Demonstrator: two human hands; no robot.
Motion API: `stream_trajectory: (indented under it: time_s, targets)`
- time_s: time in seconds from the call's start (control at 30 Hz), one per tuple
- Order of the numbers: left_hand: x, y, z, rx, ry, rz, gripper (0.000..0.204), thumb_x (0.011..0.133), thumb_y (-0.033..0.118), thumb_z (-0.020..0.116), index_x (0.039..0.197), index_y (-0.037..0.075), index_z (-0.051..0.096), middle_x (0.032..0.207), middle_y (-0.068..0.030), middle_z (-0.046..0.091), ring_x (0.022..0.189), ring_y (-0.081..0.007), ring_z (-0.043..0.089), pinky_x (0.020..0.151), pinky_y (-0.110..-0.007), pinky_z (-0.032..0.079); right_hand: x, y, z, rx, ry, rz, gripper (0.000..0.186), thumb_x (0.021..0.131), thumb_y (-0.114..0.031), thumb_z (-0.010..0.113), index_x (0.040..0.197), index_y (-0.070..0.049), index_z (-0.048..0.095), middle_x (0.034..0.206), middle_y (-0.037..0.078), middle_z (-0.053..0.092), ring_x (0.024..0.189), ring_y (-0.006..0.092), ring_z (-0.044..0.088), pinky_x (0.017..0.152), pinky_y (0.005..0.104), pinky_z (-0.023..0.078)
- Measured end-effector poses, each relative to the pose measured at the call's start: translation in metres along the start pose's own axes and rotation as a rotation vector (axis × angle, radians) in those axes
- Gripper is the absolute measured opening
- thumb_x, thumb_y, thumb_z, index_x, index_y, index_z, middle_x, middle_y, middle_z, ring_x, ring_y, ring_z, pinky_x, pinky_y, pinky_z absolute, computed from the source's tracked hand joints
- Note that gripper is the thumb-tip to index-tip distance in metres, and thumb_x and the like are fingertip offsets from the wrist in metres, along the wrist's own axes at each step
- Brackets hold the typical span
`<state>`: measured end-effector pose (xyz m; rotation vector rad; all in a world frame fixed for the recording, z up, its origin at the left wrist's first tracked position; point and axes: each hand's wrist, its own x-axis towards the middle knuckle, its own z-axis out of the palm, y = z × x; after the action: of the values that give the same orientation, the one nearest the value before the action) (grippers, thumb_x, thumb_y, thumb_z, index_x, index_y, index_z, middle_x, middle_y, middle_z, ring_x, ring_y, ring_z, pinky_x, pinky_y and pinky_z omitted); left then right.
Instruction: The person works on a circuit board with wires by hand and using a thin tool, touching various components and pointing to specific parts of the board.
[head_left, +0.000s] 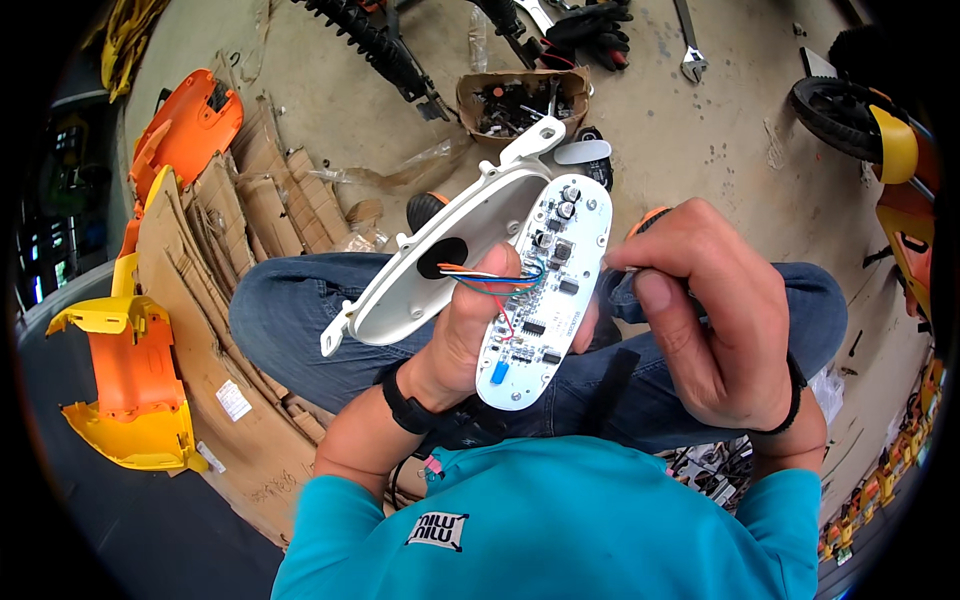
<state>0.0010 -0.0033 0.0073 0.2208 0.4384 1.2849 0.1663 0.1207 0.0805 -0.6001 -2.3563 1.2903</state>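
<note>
My left hand [462, 338] grips a long oval white circuit board [552, 318], with the thumb on its left edge and fingers behind it. Its component side faces up, showing black chips, round capacitors and a blue part near the bottom. A bundle of coloured wires [485, 277] runs from the board toward the round dark hole in a white oval housing [492, 205]. That housing lies tilted just left of the board, its hollow side showing. Close to the board's right edge, my right hand [715, 300] is closed in a pinch; what its fingertips hold, if anything, I cannot make out.
Flattened cardboard [190, 330] lies to the left, with orange and yellow panels [135, 375] beside it. Ahead stand an open box of small parts [525, 105], black gloves [590, 30] and an adjustable wrench [692, 60]. A wheel [838, 118] is at the right.
</note>
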Motion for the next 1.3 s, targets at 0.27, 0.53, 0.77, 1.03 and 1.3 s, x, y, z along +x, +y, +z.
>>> stream_trajectory:
  time_s: [0.27,0.53,0.77,1.03,1.3]
  targets:
    - [-0.003,0.0,0.008,-0.014,0.098,0.091,0.085,0.089,0.074,0.038,0.123,-0.002,0.054,0.09,-0.0153,0.065,0.077,-0.0196,0.062,0.068,-0.029,0.05,-0.001,0.001,0.005,0.104,0.078,0.018,0.018,0.085,0.002,0.067,0.102,0.001,0.063,0.088,0.011,0.067,0.078,0.0209,0.066,0.069,0.029,0.051]
    - [-0.003,-0.006,0.008,-0.23,0.118,0.079,0.097,0.082,0.08,0.043,0.125,-0.006,0.052,0.095,-0.0189,0.067,0.083,-0.0229,0.065,0.071,-0.03,0.052,-0.001,0.009,0.008,0.073,0.082,-0.027,0.017,0.081,0.005,0.068,0.098,0.0,0.064,0.085,0.012,0.061,0.066,0.0187,0.058,0.058,0.0271,0.045]
    - [-0.003,-0.006,0.011,-0.327,0.187,0.068,0.097,0.082,0.079,0.045,0.128,-0.005,0.051,0.101,-0.02,0.068,0.088,-0.0248,0.068,0.075,-0.031,0.056,-0.003,0.012,0.018,0.092,0.126,0.005,0.015,0.081,0.003,0.069,0.095,0.002,0.063,0.089,0.011,0.057,0.061,0.0104,0.054,0.048,0.0218,0.04]
    - [-0.003,-0.006,0.008,-0.283,0.148,0.04,0.093,0.083,0.077,0.045,0.128,-0.005,0.051,0.102,-0.0189,0.067,0.09,-0.0241,0.067,0.076,-0.031,0.056,-0.005,0.012,0.018,0.085,0.146,0.01,0.014,0.08,0.004,0.069,0.092,0.002,0.062,0.084,0.01,0.056,0.058,0.0101,0.051,0.045,0.0217,0.038]
    - [-0.004,-0.007,0.004,-0.244,0.128,0.022,0.089,0.084,0.073,0.045,0.129,-0.004,0.051,0.105,-0.0178,0.066,0.092,-0.0234,0.067,0.078,-0.031,0.055,-0.004,0.011,0.018,0.102,0.139,0.024,0.012,0.08,0.003,0.07,0.089,0.0,0.062,0.08,0.008,0.057,0.057,0.0101,0.05,0.045,0.0224,0.037]
